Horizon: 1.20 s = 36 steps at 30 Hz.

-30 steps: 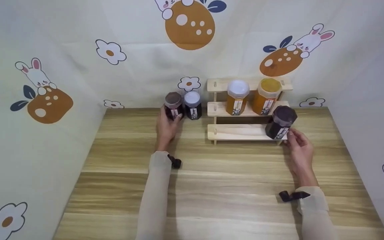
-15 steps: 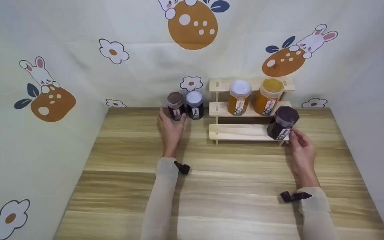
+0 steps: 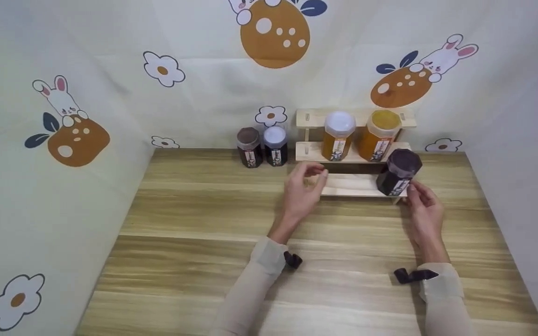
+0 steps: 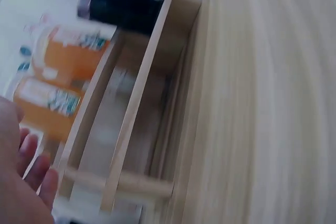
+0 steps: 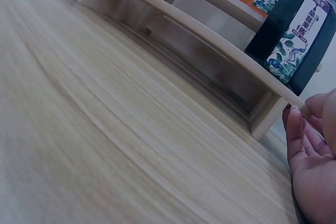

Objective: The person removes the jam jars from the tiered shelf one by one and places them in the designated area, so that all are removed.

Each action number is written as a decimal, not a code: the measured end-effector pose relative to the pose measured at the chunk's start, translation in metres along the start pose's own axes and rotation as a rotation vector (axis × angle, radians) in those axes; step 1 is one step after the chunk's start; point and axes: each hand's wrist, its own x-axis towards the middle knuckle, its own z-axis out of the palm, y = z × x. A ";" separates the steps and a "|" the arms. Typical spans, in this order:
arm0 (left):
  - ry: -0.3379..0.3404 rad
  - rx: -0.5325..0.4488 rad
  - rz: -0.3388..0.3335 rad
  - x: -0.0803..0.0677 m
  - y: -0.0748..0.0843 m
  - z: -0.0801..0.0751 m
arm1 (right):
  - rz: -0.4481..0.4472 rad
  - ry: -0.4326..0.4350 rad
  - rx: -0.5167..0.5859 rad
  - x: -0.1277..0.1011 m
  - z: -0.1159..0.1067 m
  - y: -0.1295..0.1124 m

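The left hand (image 3: 304, 186) has swung from the far jars to the rack's (image 3: 343, 185) left end, fingers loosely curled, empty. The right hand (image 3: 423, 207) pinches the dark jar (image 3: 397, 173); brace the rack while seating it squarely.

No wording can be read for certain. The dark jar (image 5: 294, 30) on the lowest shelf of the wooden rack (image 5: 210, 35) carries a white label with vertical Chinese characters and leaf drawings, too small to make out; the orange jars' (image 3: 336, 135) labels are blurred.
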 end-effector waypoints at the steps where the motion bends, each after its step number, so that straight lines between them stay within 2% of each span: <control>1: -0.071 -0.005 0.011 -0.001 0.003 0.008 | 0.001 0.001 -0.004 0.000 0.000 -0.001; 4: -0.248 0.018 0.021 -0.003 0.007 0.030 | 0.010 -0.001 -0.019 -0.003 0.001 -0.005; 7: -0.349 0.035 0.033 -0.003 0.008 0.051 | 0.022 0.002 -0.018 -0.005 0.001 -0.008; 12: -0.432 0.041 0.013 0.001 0.015 0.080 | 0.016 0.007 -0.025 -0.004 0.000 -0.006; 17: -0.476 0.111 0.019 0.007 0.027 0.104 | 0.010 0.005 -0.089 -0.002 -0.002 -0.003; 20: -0.476 0.137 0.025 0.009 0.033 0.115 | 0.019 -0.002 -0.084 -0.001 -0.002 -0.002; 22: -0.450 0.151 0.006 0.009 0.036 0.123 | 0.025 -0.008 -0.070 0.000 -0.002 -0.002; 30: -0.242 0.285 -0.166 0.001 0.050 0.150 | 0.016 -0.004 -0.052 0.000 -0.005 -0.002; 33: -0.206 0.329 -0.172 -0.002 0.052 0.156 | 0.002 -0.008 -0.110 -0.001 -0.005 -0.002; 36: -0.202 0.349 -0.162 -0.004 0.053 0.156 | -0.002 -0.009 -0.138 -0.001 -0.005 -0.002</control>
